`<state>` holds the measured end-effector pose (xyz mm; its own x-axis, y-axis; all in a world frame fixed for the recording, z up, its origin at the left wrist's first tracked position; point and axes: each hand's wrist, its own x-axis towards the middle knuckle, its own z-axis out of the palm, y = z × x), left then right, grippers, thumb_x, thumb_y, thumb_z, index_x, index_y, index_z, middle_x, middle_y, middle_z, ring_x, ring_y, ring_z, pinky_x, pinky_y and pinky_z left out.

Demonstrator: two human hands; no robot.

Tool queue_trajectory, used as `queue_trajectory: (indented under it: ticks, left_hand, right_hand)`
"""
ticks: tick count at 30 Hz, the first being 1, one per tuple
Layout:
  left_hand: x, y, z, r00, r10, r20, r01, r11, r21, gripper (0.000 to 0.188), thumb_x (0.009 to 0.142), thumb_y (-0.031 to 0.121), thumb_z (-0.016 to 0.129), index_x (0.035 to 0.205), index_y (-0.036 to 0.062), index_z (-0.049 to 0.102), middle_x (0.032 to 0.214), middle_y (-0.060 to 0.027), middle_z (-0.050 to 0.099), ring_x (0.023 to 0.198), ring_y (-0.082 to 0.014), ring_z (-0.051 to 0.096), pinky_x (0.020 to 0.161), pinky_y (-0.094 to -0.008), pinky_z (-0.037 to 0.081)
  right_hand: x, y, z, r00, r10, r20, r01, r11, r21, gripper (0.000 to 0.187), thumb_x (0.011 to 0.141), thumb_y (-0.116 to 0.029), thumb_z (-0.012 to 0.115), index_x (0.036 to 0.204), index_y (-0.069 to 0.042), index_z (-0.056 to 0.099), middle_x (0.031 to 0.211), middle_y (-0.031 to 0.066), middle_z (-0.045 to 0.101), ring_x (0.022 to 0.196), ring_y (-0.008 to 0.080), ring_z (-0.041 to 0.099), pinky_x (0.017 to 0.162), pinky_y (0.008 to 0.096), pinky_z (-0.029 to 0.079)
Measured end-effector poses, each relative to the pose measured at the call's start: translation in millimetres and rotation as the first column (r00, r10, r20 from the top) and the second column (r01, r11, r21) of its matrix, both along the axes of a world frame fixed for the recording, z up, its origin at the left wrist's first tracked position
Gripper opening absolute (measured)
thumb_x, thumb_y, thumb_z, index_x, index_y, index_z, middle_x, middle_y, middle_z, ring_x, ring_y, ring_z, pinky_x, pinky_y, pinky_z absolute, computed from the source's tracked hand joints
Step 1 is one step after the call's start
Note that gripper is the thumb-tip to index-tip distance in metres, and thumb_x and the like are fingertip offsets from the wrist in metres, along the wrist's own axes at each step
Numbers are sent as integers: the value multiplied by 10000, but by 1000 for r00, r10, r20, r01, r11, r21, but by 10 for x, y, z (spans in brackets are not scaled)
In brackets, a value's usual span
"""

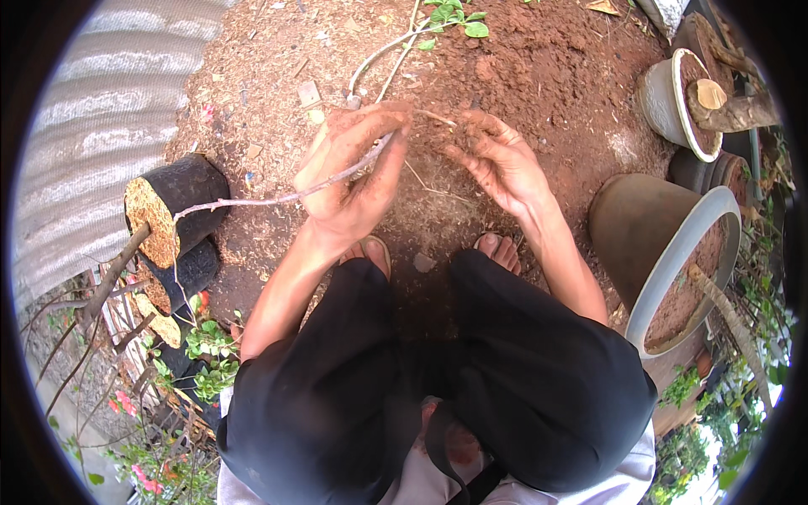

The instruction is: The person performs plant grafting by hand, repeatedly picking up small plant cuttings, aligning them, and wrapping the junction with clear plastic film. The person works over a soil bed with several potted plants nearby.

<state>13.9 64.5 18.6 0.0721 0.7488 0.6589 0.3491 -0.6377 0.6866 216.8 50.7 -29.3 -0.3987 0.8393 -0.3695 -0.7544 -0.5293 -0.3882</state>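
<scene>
My left hand (352, 168), dusted with reddish soil, is closed around a thin woody branch (278, 200). One end of the branch sticks out past my fingers toward the right, showing a pale tip; the other runs left and bends down toward green leaves (210, 341). Close to that tip is my right hand (501, 164), soil on its fingers, which are loosely curled with a gap between thumb and forefinger. I see nothing held in it. Just beyond my hands, a long pale cutting with green leaves (446, 21) lies on the ground.
Loose red soil (547, 67) lies ahead. At right stand a large grey-rimmed pot (619, 227) and a white pot (661, 97), each with a thick stem. Black planting bags (194, 189) stand at left beside a corrugated sheet (126, 109). Pink flowers (147, 480) grow at lower left.
</scene>
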Motion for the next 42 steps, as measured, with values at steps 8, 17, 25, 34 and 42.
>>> queue_trajectory:
  ticks: [8, 17, 25, 34, 42]
  left_hand:
    - [8, -63, 34, 998, -56, 17, 57, 996, -70, 250, 753, -163, 635, 980, -77, 573, 896, -202, 661, 850, -255, 663, 720, -307, 537]
    - [116, -135, -23, 980, 0, 198, 14, 997, -70, 212, 737, -125, 680, 929, -65, 613, 862, -173, 680, 767, -211, 672, 669, -272, 532]
    - [105, -75, -70, 979, 100, 177, -80, 990, -119, 207, 763, -95, 687, 958, -74, 618, 840, -147, 668, 708, -141, 635, 620, -220, 503]
    - [-3, 21, -103, 986, 167, 28, -161, 975, -151, 174, 775, -38, 701, 940, -32, 646, 810, -95, 671, 648, -95, 610, 589, -202, 481]
    - [11, 16, -67, 975, 185, 121, -129, 920, -369, 152, 781, -18, 701, 927, -13, 659, 753, -29, 659, 635, -44, 566, 583, -186, 455]
  right_hand:
    - [-9, -43, 66, 994, -41, 101, 43, 999, -21, 194, 837, 85, 571, 1020, 25, 596, 934, 121, 624, 846, 186, 644, 895, 443, 549]
    - [160, 5, 26, 998, -48, -31, 49, 998, 49, 190, 823, 65, 606, 1011, 37, 608, 890, 109, 639, 827, 207, 655, 832, 445, 575]
    - [-49, 33, 331, 913, -87, 398, 23, 986, 163, 284, 873, 11, 586, 1150, 72, 565, 1160, 186, 590, 1006, 241, 617, 892, 420, 550]
    - [-105, -10, 380, 774, -81, 628, -87, 969, 233, 388, 817, 54, 633, 1198, 40, 562, 1165, 158, 611, 954, 208, 652, 836, 300, 539]
    - [-117, -37, 291, 730, -105, 675, -130, 948, 289, 328, 838, 46, 610, 1164, 55, 580, 1094, 169, 642, 926, 219, 661, 830, 317, 549]
